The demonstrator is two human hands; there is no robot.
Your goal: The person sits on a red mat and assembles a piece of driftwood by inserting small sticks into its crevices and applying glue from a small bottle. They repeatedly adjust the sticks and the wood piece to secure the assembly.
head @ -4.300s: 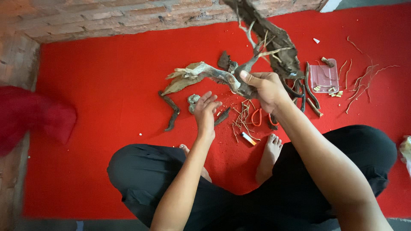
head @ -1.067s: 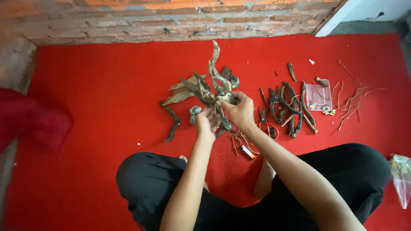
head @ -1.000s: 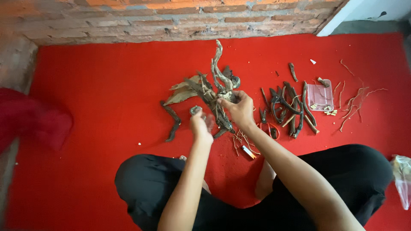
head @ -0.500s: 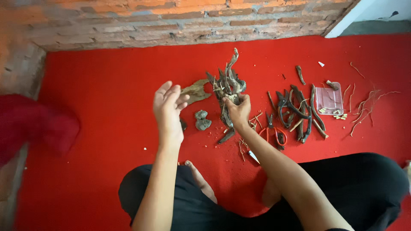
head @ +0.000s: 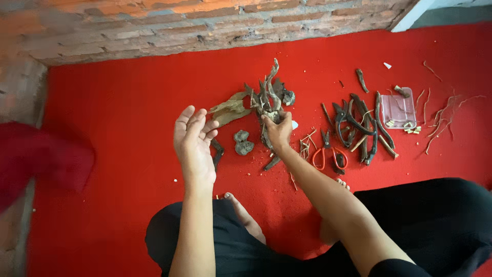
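I sit cross-legged on a red mat (head: 113, 102). My right hand (head: 278, 132) grips a gnarled driftwood piece (head: 266, 97) with several branching prongs, holding it upright on the mat. My left hand (head: 193, 141) hovers raised to the left of it, fingers spread, holding nothing. Two small dark stones (head: 242, 143) lie on the mat between my hands. A flat pale wood slab (head: 229, 109) lies behind my left hand's fingers.
To the right lie a pile of dark twisted wood sticks (head: 366, 125), red-handled scissors (head: 328, 154), a clear plastic box (head: 398, 107) and thin roots (head: 441, 123). A brick wall (head: 205, 20) borders the mat at the back. A red cloth (head: 36, 159) lies at the left.
My left hand let go of the driftwood, lifted and moved left. The right hand stood the wood more upright. The view shifted so the wood sits nearer the wall.
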